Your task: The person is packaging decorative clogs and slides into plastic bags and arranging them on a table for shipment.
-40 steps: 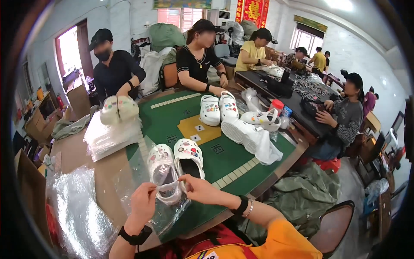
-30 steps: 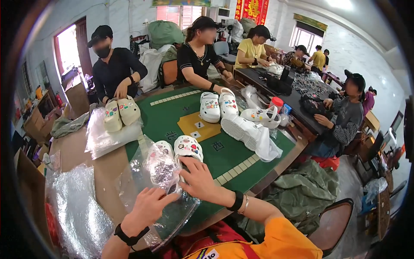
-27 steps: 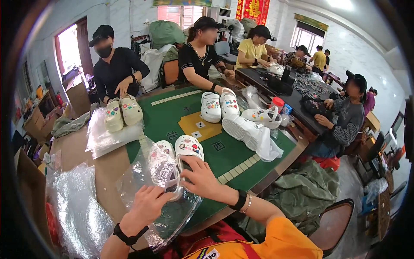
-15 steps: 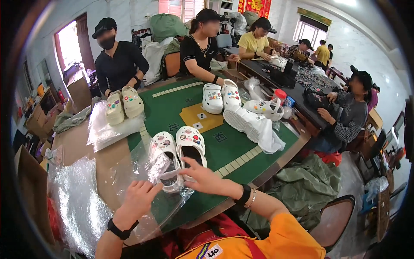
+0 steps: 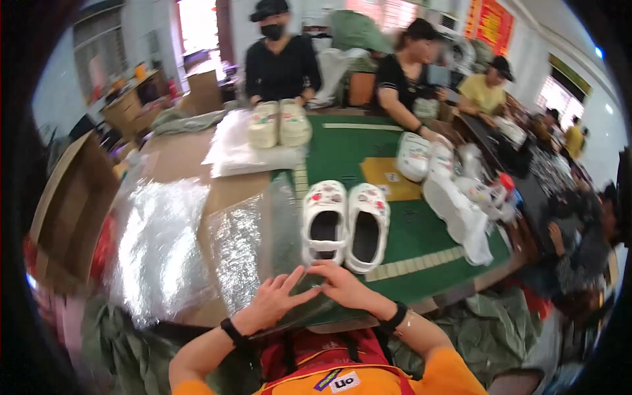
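Note:
A pair of white clogs with coloured charms stands in front of me, toes pointing away: the left clog [image 5: 324,220] and the right clog [image 5: 368,227]. A pale strap crosses the left clog's opening near its heel. Just behind that heel, my left hand [image 5: 273,301] has its thumb and fingers apart. Close beside it is my right hand [image 5: 345,288], fingers stretched toward the left one; the fingertips nearly meet. Neither hand visibly grips anything, though blur hides the fingertip contact. Left of the clogs lies a flat clear plastic bag [image 5: 240,243], its near edge close to my left hand.
Another shiny clear bag [image 5: 158,243] lies farther left, beside an open cardboard box [image 5: 72,210]. Cream clogs [image 5: 278,125] rest on stacked bags before a masked person. More white clogs [image 5: 421,158] stand at right on the green mat [image 5: 415,227]; other people sit beyond.
The view has swung left. My hands have come off the left clog's heel strap and drawn closer together behind it. The clear bag now lies flatter beside the pair.

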`<state>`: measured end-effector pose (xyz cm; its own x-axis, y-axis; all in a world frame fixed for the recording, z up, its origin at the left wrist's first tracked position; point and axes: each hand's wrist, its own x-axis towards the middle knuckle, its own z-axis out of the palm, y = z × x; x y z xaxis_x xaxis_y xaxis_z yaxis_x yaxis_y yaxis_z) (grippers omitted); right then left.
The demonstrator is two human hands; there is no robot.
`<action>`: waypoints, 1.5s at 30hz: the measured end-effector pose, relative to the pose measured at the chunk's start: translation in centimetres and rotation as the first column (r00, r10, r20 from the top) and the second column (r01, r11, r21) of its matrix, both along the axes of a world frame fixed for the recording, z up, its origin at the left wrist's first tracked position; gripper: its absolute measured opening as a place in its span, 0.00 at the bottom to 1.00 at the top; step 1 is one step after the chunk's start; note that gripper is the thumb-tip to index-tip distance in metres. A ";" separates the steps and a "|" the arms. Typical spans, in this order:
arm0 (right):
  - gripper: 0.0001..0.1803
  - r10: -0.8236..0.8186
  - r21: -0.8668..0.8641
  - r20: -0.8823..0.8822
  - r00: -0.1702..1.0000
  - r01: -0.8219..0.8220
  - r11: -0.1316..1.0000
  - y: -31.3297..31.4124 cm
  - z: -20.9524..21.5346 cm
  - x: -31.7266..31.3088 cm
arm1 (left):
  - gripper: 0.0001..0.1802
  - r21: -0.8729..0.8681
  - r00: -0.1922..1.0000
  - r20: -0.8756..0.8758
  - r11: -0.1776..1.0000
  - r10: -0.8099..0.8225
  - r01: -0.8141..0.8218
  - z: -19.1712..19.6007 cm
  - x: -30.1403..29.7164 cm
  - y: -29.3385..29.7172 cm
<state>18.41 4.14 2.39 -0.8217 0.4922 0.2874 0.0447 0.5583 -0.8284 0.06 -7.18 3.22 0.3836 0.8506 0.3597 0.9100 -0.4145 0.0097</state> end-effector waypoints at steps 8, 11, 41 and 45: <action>0.15 -0.161 0.295 -0.004 0.987 0.155 0.943 -0.2 2.0 -0.7 | 0.17 0.198 0.996 0.067 0.979 -0.064 0.050 3.0 -1.9 0.3; 0.12 -0.128 0.527 -0.065 0.990 0.144 0.837 -0.2 5.1 -0.9 | 0.17 0.235 0.996 0.056 0.970 -0.075 0.059 4.5 -0.7 0.0; 0.23 -0.769 0.262 -0.455 0.450 0.893 0.367 9.8 13.5 16.1 | 0.10 -0.153 0.609 0.774 0.985 0.171 -0.082 5.7 -0.6 10.4; 0.27 -0.805 0.230 -0.320 0.500 0.865 0.445 9.2 10.7 16.4 | 0.16 -0.318 0.902 0.350 0.938 0.253 -0.140 2.7 3.0 15.1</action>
<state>34.82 13.38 13.11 0.0031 0.7680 0.6405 0.5411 0.5374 -0.6469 3.08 7.92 5.95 0.0801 0.9803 0.1803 0.8746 -0.1559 0.4591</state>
